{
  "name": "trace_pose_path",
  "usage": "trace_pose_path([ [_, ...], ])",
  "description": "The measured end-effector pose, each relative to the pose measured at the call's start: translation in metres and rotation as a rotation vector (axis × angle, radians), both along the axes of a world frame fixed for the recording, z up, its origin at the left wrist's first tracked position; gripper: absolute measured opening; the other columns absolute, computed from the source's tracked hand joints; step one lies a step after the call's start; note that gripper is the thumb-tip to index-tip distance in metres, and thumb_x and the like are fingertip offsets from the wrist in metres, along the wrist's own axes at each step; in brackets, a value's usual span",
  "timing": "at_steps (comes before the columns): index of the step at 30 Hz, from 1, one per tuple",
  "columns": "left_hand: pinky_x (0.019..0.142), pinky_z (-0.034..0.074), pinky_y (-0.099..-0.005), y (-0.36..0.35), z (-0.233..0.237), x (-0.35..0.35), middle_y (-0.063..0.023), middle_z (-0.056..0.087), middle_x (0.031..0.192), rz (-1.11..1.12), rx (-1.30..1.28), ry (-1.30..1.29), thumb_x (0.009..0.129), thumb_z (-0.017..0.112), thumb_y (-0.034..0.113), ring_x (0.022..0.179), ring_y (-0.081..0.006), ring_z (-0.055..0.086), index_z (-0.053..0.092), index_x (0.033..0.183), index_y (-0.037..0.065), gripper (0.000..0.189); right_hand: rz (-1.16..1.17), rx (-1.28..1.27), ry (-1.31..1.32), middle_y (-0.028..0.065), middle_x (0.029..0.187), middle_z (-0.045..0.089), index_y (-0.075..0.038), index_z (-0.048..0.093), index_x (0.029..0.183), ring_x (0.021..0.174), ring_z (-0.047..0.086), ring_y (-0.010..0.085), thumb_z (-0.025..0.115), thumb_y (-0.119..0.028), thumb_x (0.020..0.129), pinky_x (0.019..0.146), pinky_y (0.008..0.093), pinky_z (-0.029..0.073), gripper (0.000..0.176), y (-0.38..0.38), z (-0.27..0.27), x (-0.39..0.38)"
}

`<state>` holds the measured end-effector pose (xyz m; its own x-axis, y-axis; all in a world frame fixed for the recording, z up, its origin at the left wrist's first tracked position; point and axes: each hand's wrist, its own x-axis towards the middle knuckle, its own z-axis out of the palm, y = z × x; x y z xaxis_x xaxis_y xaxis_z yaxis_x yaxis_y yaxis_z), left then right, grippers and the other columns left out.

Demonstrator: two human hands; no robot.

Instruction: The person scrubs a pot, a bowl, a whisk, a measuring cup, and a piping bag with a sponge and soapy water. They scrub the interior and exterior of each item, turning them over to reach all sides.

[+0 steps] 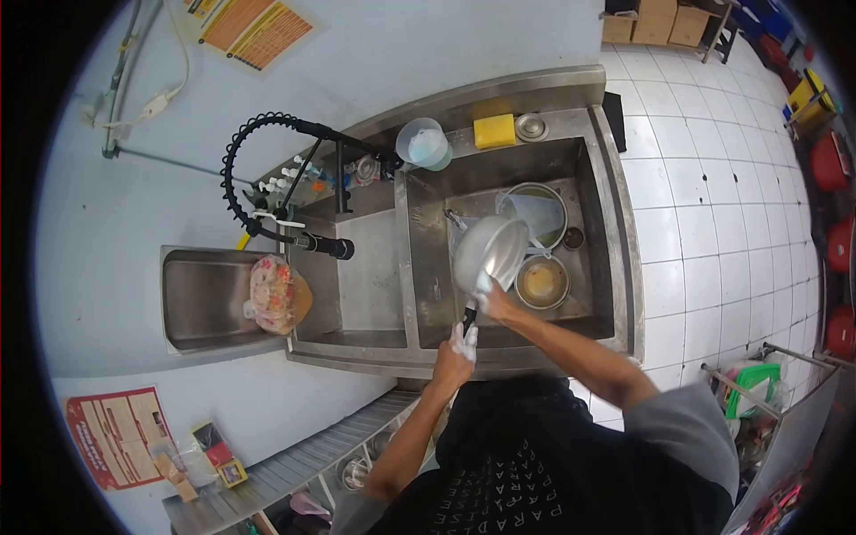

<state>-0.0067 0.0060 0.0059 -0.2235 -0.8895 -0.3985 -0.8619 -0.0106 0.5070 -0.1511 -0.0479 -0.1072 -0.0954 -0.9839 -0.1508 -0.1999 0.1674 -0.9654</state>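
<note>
- At the far left, you have a small rectangular stainless-steel basin (205, 299); a clear plastic bag with orange and red patches (272, 294) lies at its right end.
- Next comes the black spray faucet with a coiled spring hose (234, 169), its black nozzle (325, 247) hanging over the left compartment (373, 276) of the steel sink.
- On the far ledge, around the sink's middle, stands a translucent plastic tub (419, 138) with something pale inside.
- Your left hand (456, 357), with white suds on its fingers, is closed around the black handle (469, 317) of the pan, at the near side of the right compartment (432, 308).
- The round silver metal pan (489, 251) is tilted above the left part of that compartment.
- Your right hand (496, 301) is partly closed against the pan, close to the handle; there is white at its fingertips, but you cannot tell whether it grips anything.
- On the far ledge, a yellow rectangular block (494, 132) sits just beside a round metal strainer (532, 127).
- Below them, in the right compartment, a wide round metal pot (562, 209) has a pale blue translucent container (535, 214) in it.
- Nearer you, a smaller round metal bowl (542, 282) shows something yellowish inside.
</note>
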Motion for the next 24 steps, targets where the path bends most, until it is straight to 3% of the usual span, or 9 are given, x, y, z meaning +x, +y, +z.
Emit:
trace_pose_path([
  [1, 0.076, 0.049, -0.0569, -0.002, -0.010, 0.007, -0.0313, 0.066, 0.091, -0.040, -0.079, -0.003, 0.101, 0.050, 0.037, 0.090, -0.0520, 0.062, 0.057, 0.114, 0.000, 0.040, -0.103, -0.026, -0.348, 0.0208, 0.104, 0.069, 0.001, 0.061, 0.114, 0.093, 0.070, 0.0333, 0.064, -0.013, 0.081, 0.082, 0.0482, 0.056, 0.035, 0.003, 0.012, 0.007],
  [4, 0.077, 0.052, -0.0549, -0.006, 0.003, 0.022, -0.0265, 0.070, 0.095, 0.032, -0.084, -0.100, 0.094, 0.058, 0.039, 0.091, -0.0469, 0.066, 0.059, 0.119, 0.002, 0.044, 0.107, -0.063, -0.609, 0.0122, 0.114, 0.062, -0.001, 0.049, 0.132, 0.108, 0.061, 0.0250, 0.057, -0.001, 0.082, 0.092, 0.0380, 0.052, 0.051, 0.010, 0.009, -0.031],
  [5, 0.078, 0.052, -0.0542, -0.012, 0.015, 0.023, -0.0251, 0.070, 0.097, 0.088, -0.053, -0.145, 0.092, 0.061, 0.040, 0.092, -0.0453, 0.067, 0.060, 0.120, 0.003, 0.046, 0.251, 0.172, -0.776, 0.0124, 0.114, 0.061, -0.001, 0.050, 0.131, 0.114, 0.058, 0.0243, 0.056, 0.001, 0.082, 0.096, 0.0354, 0.049, 0.050, 0.008, 0.024, -0.060],
  [6, 0.079, 0.052, -0.0539, -0.016, 0.022, 0.026, -0.0242, 0.070, 0.098, 0.080, -0.129, -0.149, 0.090, 0.062, 0.041, 0.093, -0.0450, 0.067, 0.061, 0.119, 0.003, 0.048, 0.057, -0.046, -0.311, 0.0136, 0.118, 0.060, -0.001, 0.052, 0.128, 0.114, 0.059, 0.0247, 0.051, 0.003, 0.082, 0.096, 0.0359, 0.050, 0.046, 0.011, 0.023, -0.074],
  [8, 0.080, 0.052, -0.0533, -0.018, 0.032, 0.032, -0.0224, 0.071, 0.099, 0.065, -0.273, -0.162, 0.086, 0.065, 0.044, 0.094, -0.0446, 0.066, 0.063, 0.118, 0.004, 0.051, -0.250, -0.179, -0.167, 0.0079, 0.115, 0.058, -0.005, 0.048, 0.132, 0.109, 0.058, 0.0163, 0.053, -0.009, 0.095, 0.090, 0.0319, 0.052, 0.038, 0.006, -0.022, -0.103],
  [11, 0.073, 0.052, -0.0503, -0.023, 0.035, 0.035, -0.0186, 0.071, 0.094, 0.021, -0.269, -0.134, 0.088, 0.067, 0.036, 0.085, -0.0436, 0.066, 0.066, 0.111, 0.003, 0.040, -0.508, -0.005, -0.583, 0.0070, 0.109, 0.060, -0.005, 0.050, 0.127, 0.104, 0.060, 0.0168, 0.053, -0.021, 0.100, 0.090, 0.0288, 0.049, 0.032, -0.009, 0.047, -0.136],
  [15, 0.065, 0.050, -0.0431, -0.032, 0.035, 0.038, -0.0163, 0.071, 0.087, -0.101, -0.138, 0.109, 0.094, 0.066, 0.033, 0.074, -0.0354, 0.067, 0.066, 0.104, 0.002, 0.032, -0.445, -0.407, -0.095, 0.0063, 0.106, 0.063, -0.002, 0.057, 0.118, 0.094, 0.059, 0.0155, 0.060, -0.023, 0.098, 0.089, 0.0290, 0.047, 0.030, -0.034, 0.066, -0.138],
  [21, 0.064, 0.049, -0.0386, -0.030, 0.038, 0.016, -0.0154, 0.069, 0.082, -0.085, 0.309, 0.281, 0.099, 0.061, 0.039, 0.069, -0.0221, 0.064, 0.063, 0.115, 0.001, 0.041, -0.265, -0.172, -0.422, 0.0037, 0.098, 0.064, -0.001, 0.064, 0.107, 0.092, 0.059, 0.0130, 0.059, -0.026, 0.102, 0.084, 0.0281, 0.047, 0.026, -0.055, 0.079, -0.131],
  [24, 0.068, 0.052, -0.0423, -0.029, 0.019, 0.025, -0.0196, 0.070, 0.088, -0.052, 0.202, 0.387, 0.101, 0.057, 0.043, 0.075, -0.0302, 0.068, 0.061, 0.121, 0.002, 0.046, -0.245, -0.140, -0.198, 0.0067, 0.090, 0.064, 0.000, 0.064, 0.103, 0.084, 0.060, 0.0160, 0.061, -0.031, 0.101, 0.078, 0.0294, 0.048, 0.031, -0.060, 0.085, -0.140],
])
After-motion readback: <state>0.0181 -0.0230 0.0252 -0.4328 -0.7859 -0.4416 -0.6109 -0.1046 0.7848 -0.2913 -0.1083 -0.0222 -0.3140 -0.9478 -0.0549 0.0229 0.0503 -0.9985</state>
